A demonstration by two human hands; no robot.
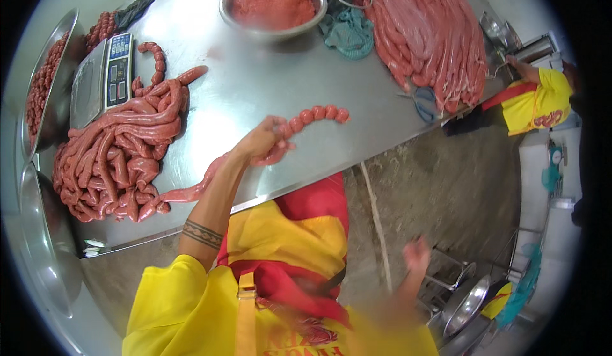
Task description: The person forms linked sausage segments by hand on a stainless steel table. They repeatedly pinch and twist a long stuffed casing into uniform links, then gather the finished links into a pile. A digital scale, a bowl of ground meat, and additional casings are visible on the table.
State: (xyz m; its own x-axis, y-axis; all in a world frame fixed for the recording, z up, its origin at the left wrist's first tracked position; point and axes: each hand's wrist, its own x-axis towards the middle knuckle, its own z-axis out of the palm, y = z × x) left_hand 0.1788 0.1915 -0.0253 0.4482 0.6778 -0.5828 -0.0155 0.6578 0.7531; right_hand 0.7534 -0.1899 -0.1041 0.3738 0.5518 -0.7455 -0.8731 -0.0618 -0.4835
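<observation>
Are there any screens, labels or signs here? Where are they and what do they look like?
Weighing scale: at the left of the steel table, beside the heap of sausages; a flat grey platform with a blue panel holding small dark screens and buttons.
Printed apron: worn by the person, at the bottom of the picture; yellow and red with a red printed design.
Nothing else with a label or sign can be made out.
</observation>
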